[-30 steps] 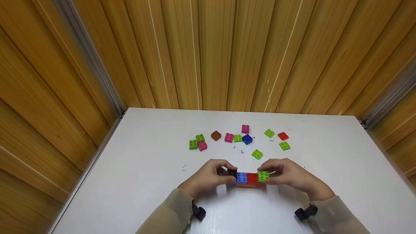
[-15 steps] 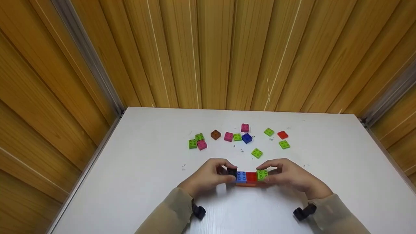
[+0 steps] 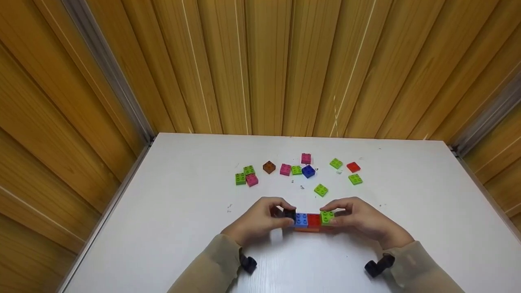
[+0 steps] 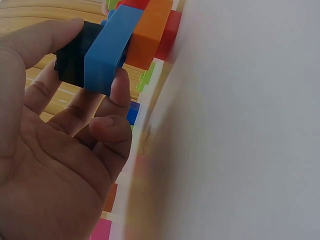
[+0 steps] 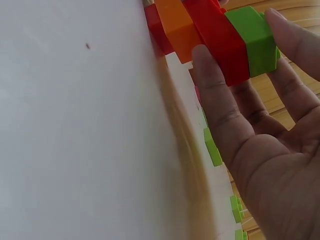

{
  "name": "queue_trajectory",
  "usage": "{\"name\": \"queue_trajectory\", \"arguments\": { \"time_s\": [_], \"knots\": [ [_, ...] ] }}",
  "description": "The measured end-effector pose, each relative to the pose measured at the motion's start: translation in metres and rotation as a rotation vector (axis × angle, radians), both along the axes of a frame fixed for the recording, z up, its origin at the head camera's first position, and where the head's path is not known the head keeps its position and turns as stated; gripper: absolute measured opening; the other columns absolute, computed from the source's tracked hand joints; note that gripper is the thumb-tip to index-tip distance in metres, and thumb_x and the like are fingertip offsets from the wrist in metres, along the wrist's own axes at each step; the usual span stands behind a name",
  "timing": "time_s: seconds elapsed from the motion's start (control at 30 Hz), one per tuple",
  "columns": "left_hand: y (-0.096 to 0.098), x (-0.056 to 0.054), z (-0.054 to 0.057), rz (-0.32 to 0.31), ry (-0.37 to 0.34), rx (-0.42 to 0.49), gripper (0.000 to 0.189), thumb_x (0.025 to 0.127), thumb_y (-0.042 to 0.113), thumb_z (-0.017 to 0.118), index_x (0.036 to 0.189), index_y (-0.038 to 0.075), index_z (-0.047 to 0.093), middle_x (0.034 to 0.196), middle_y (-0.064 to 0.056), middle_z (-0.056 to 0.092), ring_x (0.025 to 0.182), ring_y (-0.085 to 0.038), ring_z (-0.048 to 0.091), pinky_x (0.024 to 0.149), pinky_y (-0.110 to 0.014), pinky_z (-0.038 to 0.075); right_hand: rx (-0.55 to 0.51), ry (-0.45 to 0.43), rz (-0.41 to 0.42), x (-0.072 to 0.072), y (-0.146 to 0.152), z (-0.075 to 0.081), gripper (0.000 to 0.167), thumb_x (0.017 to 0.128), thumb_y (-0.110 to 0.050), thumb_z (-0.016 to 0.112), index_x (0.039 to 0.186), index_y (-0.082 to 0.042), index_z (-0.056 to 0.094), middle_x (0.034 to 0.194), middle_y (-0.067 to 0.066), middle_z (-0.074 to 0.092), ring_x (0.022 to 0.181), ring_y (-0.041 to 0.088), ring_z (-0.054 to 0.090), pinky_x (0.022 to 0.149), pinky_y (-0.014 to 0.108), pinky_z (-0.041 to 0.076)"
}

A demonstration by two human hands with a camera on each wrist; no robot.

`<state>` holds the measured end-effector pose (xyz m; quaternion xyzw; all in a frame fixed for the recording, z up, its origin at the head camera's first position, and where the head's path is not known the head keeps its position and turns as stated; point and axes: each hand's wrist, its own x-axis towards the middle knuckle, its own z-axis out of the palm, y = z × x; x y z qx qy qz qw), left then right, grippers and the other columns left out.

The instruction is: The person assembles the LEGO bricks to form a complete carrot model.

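Between both hands stands a small stack of toy building bricks. My left hand (image 3: 260, 217) pinches the black brick (image 4: 75, 57) on the stack's left end, with a fingertip under the light blue brick (image 4: 110, 47) below it. My right hand (image 3: 362, 221) holds the green brick (image 5: 255, 37) on the right end between thumb and fingers; one finger reaches under the upper red brick (image 5: 220, 40). Beneath the blue and upper red bricks lies an orange brick (image 4: 149, 37), and under that a lower red brick (image 5: 159, 30) close over the table. Fingers partly hide the black brick in the head view.
Loose bricks lie scattered on the white table (image 3: 183, 195) beyond the hands: several green ones (image 3: 321, 190), pink ones (image 3: 306, 158), a brown one (image 3: 269, 167), a dark blue one (image 3: 308, 171) and a flat red one (image 3: 353, 167). Wood-look panels (image 3: 268, 69) rise behind.
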<state>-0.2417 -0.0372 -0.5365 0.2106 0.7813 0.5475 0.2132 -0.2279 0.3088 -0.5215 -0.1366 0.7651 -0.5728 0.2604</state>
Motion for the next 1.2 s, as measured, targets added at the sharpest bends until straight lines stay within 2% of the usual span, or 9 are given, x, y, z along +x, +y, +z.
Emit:
{"name": "queue_trajectory", "arguments": {
  "time_s": [0.33, 0.5, 0.6, 0.77, 0.97, 1.2],
  "knots": [
    [0.0, 0.001, 0.002, 0.002, 0.032, -0.001, 0.035, 0.1, 0.025, 0.087, 0.134, 0.019, 0.082, 0.119, 0.007, 0.078, 0.101, -0.017, 0.066, 0.098, -0.032, 0.052, 0.0, 0.069, 0.032, -0.003, -0.003, 0.001, 0.046, 0.101, -0.01, 0.081, 0.142, 0.006, 0.073, 0.149, 0.019, 0.072, 0.117, 0.021, 0.071, 0.097, 0.025, 0.064],
    [-0.001, 0.002, 0.001, -0.005, 0.01, -0.014, 0.034, 0.1, 0.027, 0.087, 0.134, 0.022, 0.082, 0.12, 0.003, 0.078, 0.103, -0.018, 0.065, 0.099, -0.034, 0.053, -0.042, -0.045, 0.039, -0.005, 0.0, -0.001, 0.045, 0.101, -0.011, 0.081, 0.144, 0.001, 0.074, 0.143, 0.006, 0.076, 0.116, 0.018, 0.072, 0.098, 0.027, 0.065],
    [-0.001, 0.002, 0.0, -0.008, 0.008, -0.017, 0.034, 0.1, 0.027, 0.087, 0.134, 0.022, 0.082, 0.123, 0.0, 0.078, 0.104, -0.018, 0.065, 0.1, -0.033, 0.053, -0.051, -0.095, 0.029, -0.004, -0.001, -0.002, 0.044, 0.1, -0.012, 0.08, 0.143, -0.001, 0.075, 0.141, 0.004, 0.074, 0.117, 0.021, 0.072, 0.097, 0.031, 0.066],
    [0.0, 0.003, -0.002, -0.011, 0.021, -0.01, 0.035, 0.1, 0.027, 0.088, 0.134, 0.021, 0.082, 0.125, -0.001, 0.079, 0.104, -0.018, 0.065, 0.1, -0.032, 0.053, -0.057, -0.108, -0.013, -0.002, -0.007, -0.003, 0.034, 0.103, -0.015, 0.078, 0.134, 0.0, 0.078, 0.136, 0.006, 0.072, 0.118, 0.024, 0.069, 0.095, 0.033, 0.067],
    [0.001, 0.002, -0.001, -0.02, 0.02, -0.019, 0.035, 0.101, 0.029, 0.087, 0.135, 0.023, 0.082, 0.126, 0.001, 0.078, 0.105, -0.017, 0.064, 0.101, -0.034, 0.053, -0.092, -0.108, -0.068, 0.002, -0.013, -0.004, 0.02, 0.102, -0.013, 0.078, 0.121, -0.005, 0.082, 0.121, 0.001, 0.078, 0.107, 0.019, 0.071, 0.086, 0.03, 0.067],
    [0.001, 0.002, 0.0, -0.016, 0.021, -0.002, 0.036, 0.1, 0.026, 0.089, 0.135, 0.019, 0.082, 0.123, -0.003, 0.079, 0.1, -0.018, 0.065, 0.087, -0.031, 0.056, -0.142, -0.148, -0.089, 0.002, -0.015, -0.003, 0.021, 0.104, -0.013, 0.077, 0.123, -0.006, 0.083, 0.121, -0.002, 0.08, 0.108, 0.018, 0.071, 0.086, 0.027, 0.065]
  ]
}}
